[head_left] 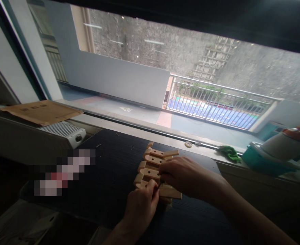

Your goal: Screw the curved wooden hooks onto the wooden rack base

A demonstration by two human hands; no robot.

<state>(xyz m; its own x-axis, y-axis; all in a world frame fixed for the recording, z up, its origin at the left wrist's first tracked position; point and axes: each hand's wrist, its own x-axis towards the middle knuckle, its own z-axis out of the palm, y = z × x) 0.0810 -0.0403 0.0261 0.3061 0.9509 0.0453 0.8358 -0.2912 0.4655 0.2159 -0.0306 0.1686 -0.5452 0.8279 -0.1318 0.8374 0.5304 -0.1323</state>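
Several pale wooden hook-shaped pieces (153,163) lie side by side on a dark table (114,180) in front of a window. My left hand (141,206) is curled into a pinch at the near end of the row, gripping a small dark item I cannot make out. My right hand (184,175) rests over the right side of the wooden pieces, fingers bent and pressing on them.
A white heater (64,132) and a brown cardboard sheet (40,111) sit at the left on the sill. A green cloth (230,153), a small round disc (188,144) and a teal-and-white appliance (273,154) stand along the sill at the right.
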